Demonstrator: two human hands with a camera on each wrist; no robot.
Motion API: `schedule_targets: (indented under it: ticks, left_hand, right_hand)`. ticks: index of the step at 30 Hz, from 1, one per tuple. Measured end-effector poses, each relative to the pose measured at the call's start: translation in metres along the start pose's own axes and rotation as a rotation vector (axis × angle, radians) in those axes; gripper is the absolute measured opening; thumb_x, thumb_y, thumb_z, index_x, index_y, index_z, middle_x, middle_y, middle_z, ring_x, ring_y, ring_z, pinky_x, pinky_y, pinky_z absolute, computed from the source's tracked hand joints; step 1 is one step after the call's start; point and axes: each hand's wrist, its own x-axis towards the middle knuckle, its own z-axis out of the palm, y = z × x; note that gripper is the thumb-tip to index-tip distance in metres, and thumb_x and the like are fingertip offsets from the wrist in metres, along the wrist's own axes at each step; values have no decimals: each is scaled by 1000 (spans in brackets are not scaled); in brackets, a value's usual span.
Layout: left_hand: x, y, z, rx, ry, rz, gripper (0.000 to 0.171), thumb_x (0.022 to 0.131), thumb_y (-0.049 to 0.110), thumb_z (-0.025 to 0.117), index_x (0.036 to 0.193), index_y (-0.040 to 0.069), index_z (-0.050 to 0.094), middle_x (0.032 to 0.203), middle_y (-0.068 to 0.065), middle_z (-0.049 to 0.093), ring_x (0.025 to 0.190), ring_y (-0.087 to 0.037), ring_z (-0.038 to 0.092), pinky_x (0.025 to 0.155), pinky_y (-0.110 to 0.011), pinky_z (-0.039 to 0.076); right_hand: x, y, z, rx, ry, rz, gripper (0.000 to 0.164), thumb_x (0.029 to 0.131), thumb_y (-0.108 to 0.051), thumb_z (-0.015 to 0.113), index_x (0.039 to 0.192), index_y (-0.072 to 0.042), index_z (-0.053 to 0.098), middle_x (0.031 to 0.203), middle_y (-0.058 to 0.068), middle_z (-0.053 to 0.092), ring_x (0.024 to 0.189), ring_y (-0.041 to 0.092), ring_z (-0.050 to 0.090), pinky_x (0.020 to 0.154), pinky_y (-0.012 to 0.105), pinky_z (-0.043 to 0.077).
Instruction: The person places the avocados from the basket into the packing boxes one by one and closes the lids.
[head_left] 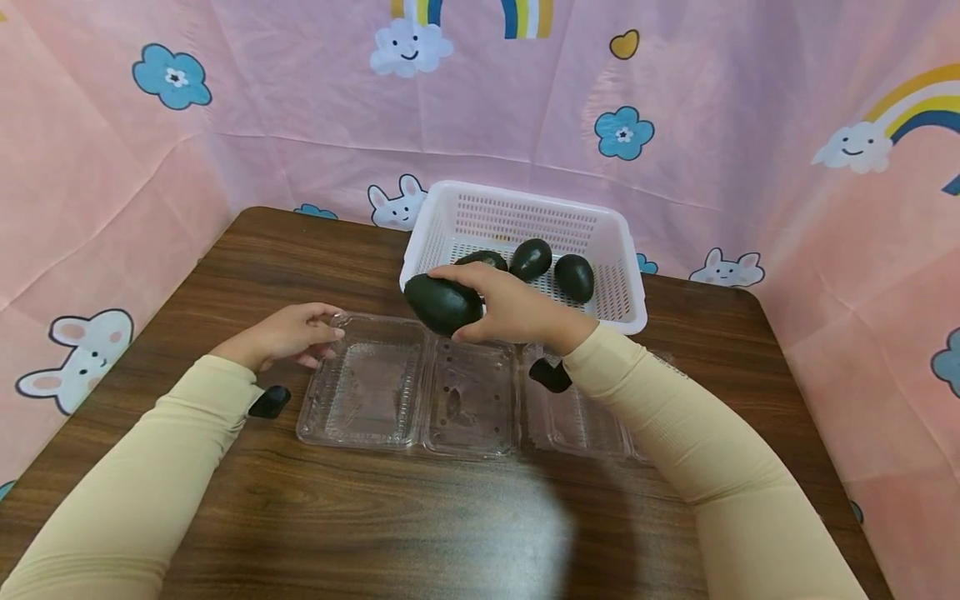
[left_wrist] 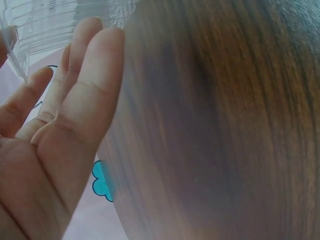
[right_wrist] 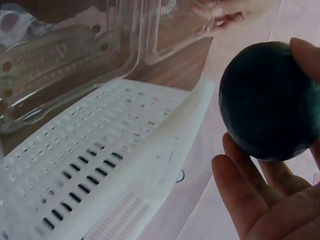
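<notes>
My right hand (head_left: 517, 304) grips a dark green avocado (head_left: 442, 305) between thumb and fingers, held up in front of the white basket (head_left: 633, 312). In the right wrist view the avocado (right_wrist: 267, 102) looks almost black against the curled fingers. With its fingers fairly straight, my left hand (head_left: 296, 337) touches the left edge of an opened clear plastic clamshell container (head_left: 375, 392). The left wrist view shows the fingers (left_wrist: 82, 95) against the container's ribbed wall (left_wrist: 45, 25). Inside the basket lie avocados (head_left: 531, 259), (head_left: 574, 277) and one partly behind my right hand.
A second opened clear container (head_left: 577, 421) sits to the right, partly beneath my right forearm. Everything stands on a dark wood-grain table (head_left: 360, 517). A pink patterned cloth (head_left: 300, 108) hangs around the back and sides.
</notes>
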Motion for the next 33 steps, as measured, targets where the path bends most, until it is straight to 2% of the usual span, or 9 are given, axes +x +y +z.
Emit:
schedule_targets:
  ticks: [8, 33]
  left_hand:
    - [0, 0, 1, 10, -1, -10, 61, 101, 22, 50, 149, -6, 24, 128, -29, 50, 99, -24, 62, 77, -38, 56]
    - [3, -2, 1, 16, 6, -12, 59, 101, 21, 50, 147, -6, 26, 124, -28, 55, 93, -21, 63, 73, -35, 56]
  right_hand:
    - [8, -9, 13, -58, -65, 5, 80, 80, -15, 80, 149, -21, 39, 142, 8, 45, 124, 21, 45, 98, 38, 43]
    - [27, -16, 42, -89, -219, 49, 79, 82, -14, 77, 150, -23, 37, 141, 12, 42, 116, 21, 50, 90, 32, 47]
